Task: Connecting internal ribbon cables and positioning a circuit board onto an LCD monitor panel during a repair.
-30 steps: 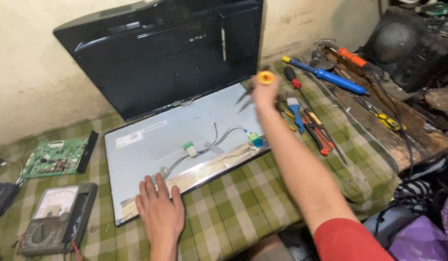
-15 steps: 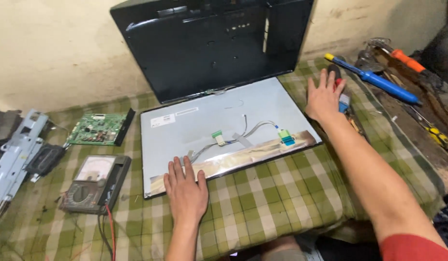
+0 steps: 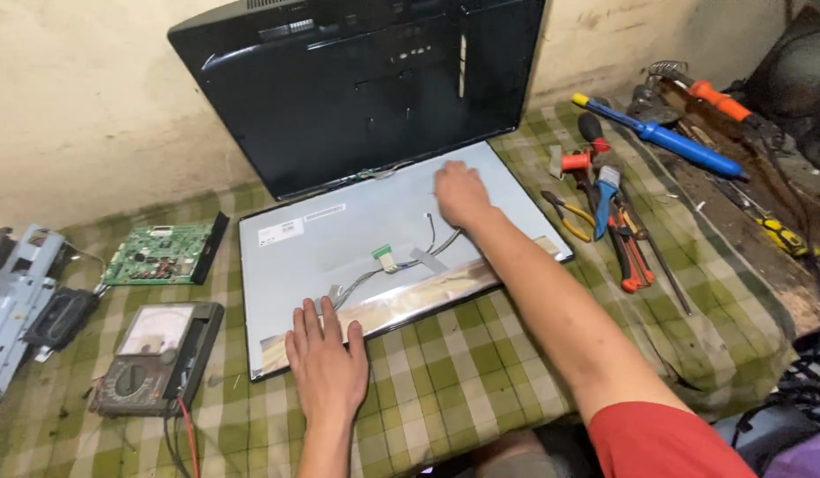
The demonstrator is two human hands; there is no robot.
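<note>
Checked green cloth (image 3: 481,372) covers the desk, with a stained pale wall behind it. On the cloth lies a grey panel (image 3: 339,243), back side up, and a black cover (image 3: 357,88) leans upright against the wall just past its far edge.

The left hand (image 3: 328,367) rests palm down on the panel's near edge, fingers (image 3: 314,326) spread flat and holding nothing; the fingertips touch the shiny strip (image 3: 410,296) that runs along that edge. Just beyond those fingertips thin wires (image 3: 375,274) cross the panel to a small green connector (image 3: 383,257).

The right hand (image 3: 461,195) lies on the far right part of the panel, fingers loosely curled downward against the surface; whether they pinch anything beneath them cannot be told. The wires end just near this hand, on the wrist side.

Right of the right fingers, well apart, lie pliers (image 3: 630,252) with red handles, an orange spool (image 3: 574,162) and a blue screwdriver (image 3: 662,137). Left of the left fingers sit a meter (image 3: 153,358) with a dial and, farther off, a green circuit board (image 3: 158,255) and a grey metal bracket (image 3: 16,301).
</note>
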